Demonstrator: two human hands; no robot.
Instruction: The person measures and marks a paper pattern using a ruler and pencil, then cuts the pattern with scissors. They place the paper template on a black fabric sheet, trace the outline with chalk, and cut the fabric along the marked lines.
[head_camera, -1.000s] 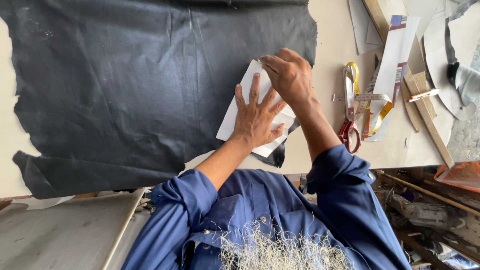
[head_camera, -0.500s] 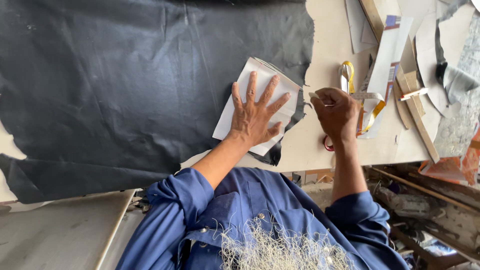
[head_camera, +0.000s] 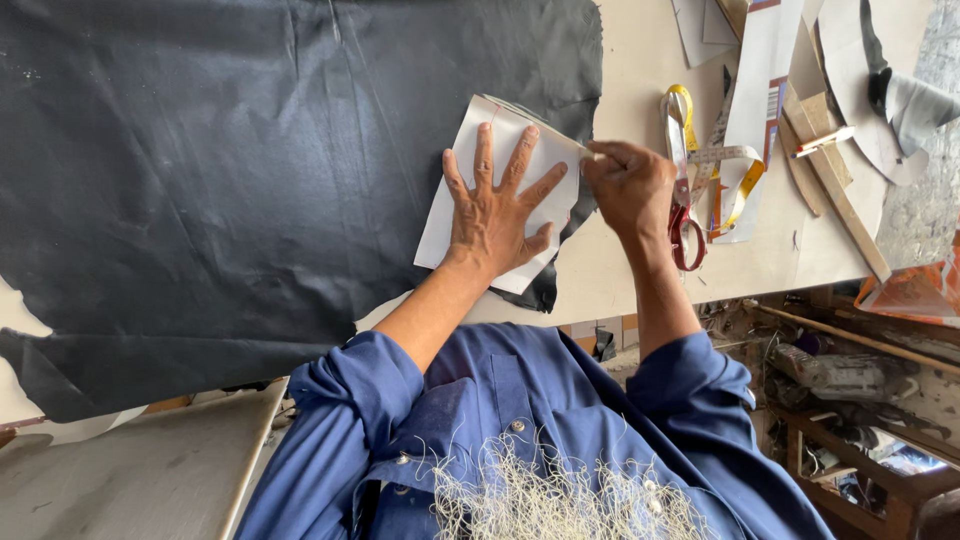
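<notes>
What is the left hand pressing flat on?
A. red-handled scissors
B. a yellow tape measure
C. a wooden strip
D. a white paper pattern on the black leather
D: the left hand lies spread, palm down, on the white pattern, which rests on the black leather; the scissors lie apart, beyond the right hand.

Left hand (head_camera: 497, 215) flat, fingers splayed, palm down — right hand (head_camera: 632, 187) curled, fingertips pinched.
</notes>
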